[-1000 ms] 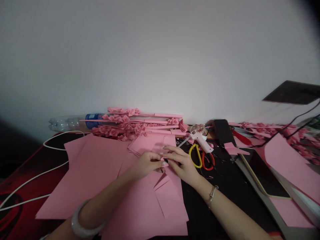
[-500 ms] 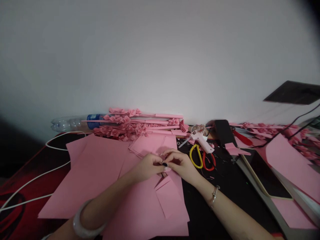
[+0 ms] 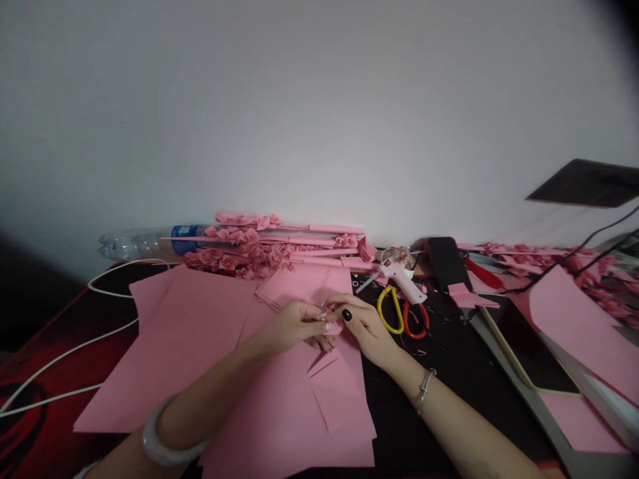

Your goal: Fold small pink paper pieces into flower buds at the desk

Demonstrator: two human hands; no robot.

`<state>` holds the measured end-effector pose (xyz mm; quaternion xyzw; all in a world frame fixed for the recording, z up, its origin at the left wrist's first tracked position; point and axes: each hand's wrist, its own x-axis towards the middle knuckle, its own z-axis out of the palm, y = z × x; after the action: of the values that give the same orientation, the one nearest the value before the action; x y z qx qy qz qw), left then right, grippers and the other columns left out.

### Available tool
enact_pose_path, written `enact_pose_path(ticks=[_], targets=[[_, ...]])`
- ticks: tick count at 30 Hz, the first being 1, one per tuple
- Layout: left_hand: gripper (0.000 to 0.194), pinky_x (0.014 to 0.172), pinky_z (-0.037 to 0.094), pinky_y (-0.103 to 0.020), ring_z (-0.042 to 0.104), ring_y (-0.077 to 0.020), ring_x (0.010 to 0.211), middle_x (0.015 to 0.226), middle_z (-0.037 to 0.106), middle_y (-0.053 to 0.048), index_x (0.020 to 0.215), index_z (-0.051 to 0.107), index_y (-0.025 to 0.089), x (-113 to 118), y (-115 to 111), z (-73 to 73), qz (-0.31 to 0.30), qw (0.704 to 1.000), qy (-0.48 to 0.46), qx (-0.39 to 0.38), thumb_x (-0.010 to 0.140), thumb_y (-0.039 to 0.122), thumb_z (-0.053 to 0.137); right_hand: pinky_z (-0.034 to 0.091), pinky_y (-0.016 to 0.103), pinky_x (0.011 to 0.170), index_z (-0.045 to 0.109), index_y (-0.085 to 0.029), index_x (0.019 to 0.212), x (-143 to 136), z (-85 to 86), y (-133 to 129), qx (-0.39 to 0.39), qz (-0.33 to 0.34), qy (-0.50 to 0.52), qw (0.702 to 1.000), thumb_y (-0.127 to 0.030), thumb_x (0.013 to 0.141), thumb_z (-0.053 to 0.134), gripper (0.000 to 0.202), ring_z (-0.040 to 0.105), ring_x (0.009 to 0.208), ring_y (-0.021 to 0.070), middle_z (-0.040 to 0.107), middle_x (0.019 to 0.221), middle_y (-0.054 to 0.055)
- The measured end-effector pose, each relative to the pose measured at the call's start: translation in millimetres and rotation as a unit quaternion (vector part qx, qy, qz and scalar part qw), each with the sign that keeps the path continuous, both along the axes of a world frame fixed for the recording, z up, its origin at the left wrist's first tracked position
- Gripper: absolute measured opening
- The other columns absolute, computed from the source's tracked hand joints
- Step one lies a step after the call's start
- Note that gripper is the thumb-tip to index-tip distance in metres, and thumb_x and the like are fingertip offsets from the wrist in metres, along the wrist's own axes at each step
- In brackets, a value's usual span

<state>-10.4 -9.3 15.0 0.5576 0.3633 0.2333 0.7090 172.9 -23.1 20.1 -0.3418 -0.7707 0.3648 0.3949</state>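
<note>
Between my fingertips, over the pink sheets, is a small folded piece of pink paper (image 3: 335, 327). My left hand (image 3: 295, 327) pinches it from the left, thumb on top and fingers curled beneath. From the right, my right hand (image 3: 363, 329) holds its other side, the dark-nailed thumb raised near its edge. Fingers hide much of the piece. Just below lies a loose pink folded paper (image 3: 332, 392) on large pink sheets (image 3: 279, 426). A stack of smaller pink squares (image 3: 294, 287) sits behind my hands.
Pink paper flowers (image 3: 264, 256) and a plastic bottle (image 3: 134, 245) lie along the wall. Right of my hands are a glue gun (image 3: 403, 281), yellow-and-red-handled scissors (image 3: 391, 311), a black phone (image 3: 448, 263) and a framed dark device (image 3: 532, 346). White cable (image 3: 64, 356) runs at left.
My right thumb has lifted and shifted right from its pinch at the paper. My left thumb now lies across the piece, with the fingers beneath more visible.
</note>
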Motion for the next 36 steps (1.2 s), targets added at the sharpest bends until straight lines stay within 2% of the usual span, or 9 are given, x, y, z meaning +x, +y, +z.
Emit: enact_pose_path(ticks=[8,10,12,14,16,20,27,32,36], targets=[[0.025,0.062,0.049,-0.023,0.065,-0.0139,0.064,0.068,0.070,-0.006,0.083,0.069,0.013,-0.9,2.2,-2.7,-0.003,1.000,-0.005,0.002,0.074,0.036,0.064,0.042,0.032,0.085,0.064,-0.015,0.083,0.1,-1.0,1.6,-0.022,0.009,0.033,0.999,-0.042,0.093,0.031,0.044,0.055,0.092,0.0186,0.057,0.102,0.010],[0.023,0.063,0.049,-0.023,0.064,-0.0139,0.065,0.068,0.070,-0.006,0.078,0.068,0.012,0.2,1.3,-3.6,0.003,1.000,-0.013,0.011,0.075,0.034,0.062,0.043,0.030,0.078,0.060,-0.016,0.086,-0.4,-2.6,2.0,-0.041,-0.019,0.047,0.998,-0.043,0.092,0.033,0.039,0.054,0.084,0.0169,0.056,0.091,0.007],[0.021,0.065,0.050,-0.024,0.064,-0.0140,0.066,0.069,0.069,-0.006,0.075,0.067,0.011,1.9,0.1,-4.8,0.007,1.000,-0.018,0.015,0.075,0.032,0.063,0.041,0.025,0.063,0.052,-0.017,0.085,-1.0,-5.1,2.3,-0.065,-0.054,0.036,0.996,-0.042,0.090,0.039,0.029,0.049,0.067,0.0132,0.052,0.076,0.002],[0.017,0.065,0.050,-0.025,0.064,-0.0143,0.065,0.067,0.069,-0.004,0.075,0.066,0.012,3.8,-1.1,-6.7,0.013,1.000,-0.018,0.008,0.073,0.029,0.065,0.032,0.021,0.051,0.046,-0.018,0.075,-1.6,-7.6,2.5,-0.079,-0.059,-0.013,0.995,-0.039,0.086,0.048,0.024,0.038,0.054,0.0095,0.042,0.062,-0.004],[0.014,0.064,0.051,-0.026,0.065,-0.0147,0.064,0.065,0.068,-0.002,0.073,0.065,0.013,5.4,-1.9,-8.8,0.020,1.000,-0.021,-0.005,0.071,0.027,0.066,0.026,0.021,0.048,0.040,-0.018,0.064,-2.0,-9.1,2.5,-0.072,-0.043,-0.073,0.994,-0.035,0.083,0.054,0.029,0.030,0.051,0.0080,0.033,0.056,-0.006],[0.013,0.062,0.051,-0.025,0.066,-0.0147,0.063,0.064,0.067,-0.001,0.071,0.062,0.013,6.9,-2.8,-11.3,0.023,1.000,-0.016,-0.010,0.071,0.026,0.065,0.023,0.021,0.048,0.036,-0.018,0.057,-2.0,-8.7,2.6,-0.069,-0.014,-0.116,0.991,-0.030,0.086,0.048,0.034,0.028,0.051,0.0079,0.030,0.053,-0.006],[0.020,0.063,0.051,-0.026,0.065,-0.0152,0.064,0.062,0.067,-0.003,0.069,0.061,0.013,6.8,-2.8,-9.5,0.033,0.999,-0.017,-0.005,0.068,0.031,0.069,0.035,0.022,0.056,0.046,-0.017,0.066,-1.9,-8.0,3.0,-0.075,0.030,-0.087,0.993,-0.028,0.093,0.036,0.030,0.045,0.058,0.0105,0.052,0.062,-0.001],[0.016,0.061,0.050,-0.024,0.065,-0.0140,0.061,0.061,0.067,-0.002,0.068,0.063,0.013,8.0,-3.4,-10.4,0.036,0.999,0.006,0.007,0.069,0.028,0.067,0.031,0.021,0.052,0.042,-0.018,0.065,-0.8,-10.9,4.4,-0.052,-0.010,-0.093,0.994,-0.029,0.093,0.034,0.031,0.036,0.054,0.0092,0.040,0.058,-0.004],[0.010,0.057,0.051,-0.024,0.064,-0.0140,0.056,0.057,0.066,-0.001,0.066,0.064,0.013,8.5,-5.2,-15.2,0.024,0.999,0.024,0.022,0.070,0.021,0.063,0.024,0.021,0.048,0.037,-0.017,0.059,-1.0,-9.3,3.4,-0.026,0.011,-0.144,0.989,-0.022,0.087,0.044,0.029,0.029,0.051,0.0079,0.032,0.055,-0.006]])
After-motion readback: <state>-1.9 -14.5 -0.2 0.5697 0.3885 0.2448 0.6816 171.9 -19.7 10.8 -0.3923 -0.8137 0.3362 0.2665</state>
